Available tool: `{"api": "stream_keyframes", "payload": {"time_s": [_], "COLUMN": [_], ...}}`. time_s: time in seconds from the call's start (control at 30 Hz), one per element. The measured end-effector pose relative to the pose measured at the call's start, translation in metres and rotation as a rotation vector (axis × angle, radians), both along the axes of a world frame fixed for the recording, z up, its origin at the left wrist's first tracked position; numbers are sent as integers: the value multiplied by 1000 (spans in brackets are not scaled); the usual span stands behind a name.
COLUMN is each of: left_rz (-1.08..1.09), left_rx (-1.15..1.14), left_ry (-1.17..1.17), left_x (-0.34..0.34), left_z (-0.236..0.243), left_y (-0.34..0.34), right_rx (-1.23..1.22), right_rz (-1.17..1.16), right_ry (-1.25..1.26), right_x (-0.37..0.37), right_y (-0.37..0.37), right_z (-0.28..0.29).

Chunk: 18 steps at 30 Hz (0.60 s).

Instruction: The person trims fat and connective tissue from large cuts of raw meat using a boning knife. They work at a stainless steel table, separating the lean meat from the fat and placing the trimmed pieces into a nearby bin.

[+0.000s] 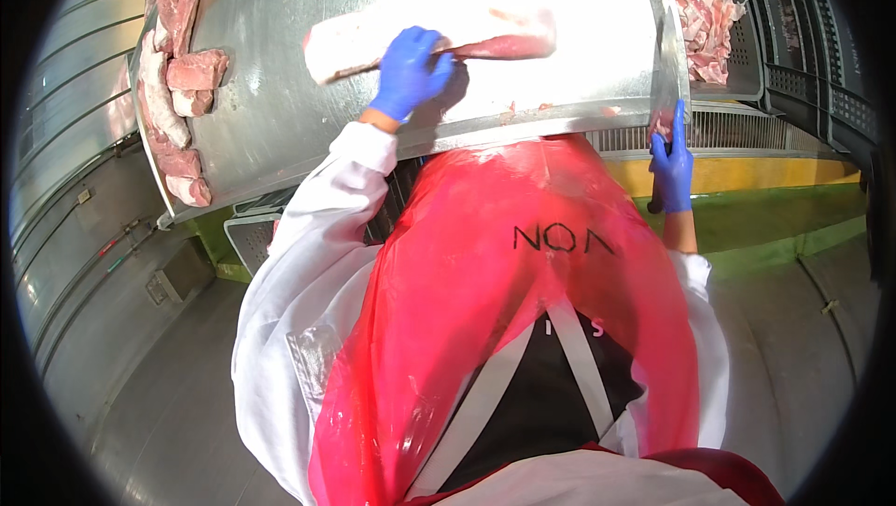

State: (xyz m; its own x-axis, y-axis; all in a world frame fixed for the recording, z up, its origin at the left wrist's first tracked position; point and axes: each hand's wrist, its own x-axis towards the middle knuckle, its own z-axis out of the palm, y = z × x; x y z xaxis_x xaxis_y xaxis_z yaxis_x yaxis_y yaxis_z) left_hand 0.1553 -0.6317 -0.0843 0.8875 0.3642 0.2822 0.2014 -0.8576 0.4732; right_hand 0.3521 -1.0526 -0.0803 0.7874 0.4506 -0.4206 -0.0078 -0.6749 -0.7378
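A long slab of meat [429,39] lies on the tabletop [280,105], directly under the left hand's fingers [420,58] and stretching out to either side of them. Far left of those fingers, meat chunks [182,86] line the tabletop's left edge. The right hand's fingers [674,137] sit at the tabletop's right corner, on a small meat scrap [661,125]; behind them, a heap of meat trimmings [705,2] lies in a crate [747,86].
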Motion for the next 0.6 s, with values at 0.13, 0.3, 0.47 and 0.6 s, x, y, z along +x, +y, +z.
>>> {"api": "stream_keyframes", "payload": {"time_s": [0.13, 0.3, 0.47, 0.6], "left_rz": [-111, 56, 43, 47], "left_rx": [55, -215, 57, 70], "left_ry": [-1, 264, 79, -36], "left_x": [77, 133, 87, 27], "left_z": [5, -18, -8, -24], "left_y": [-22, 13, 50, 78], "right_rx": [87, 106, 286, 399], "right_rz": [53, 69, 146, 148], "right_ry": [-39, -20, -70, 109], "right_x": [12, 9, 5, 12], "right_y": [34, 65, 104, 199], "right_z": [-6, 14, -11, -9]}}
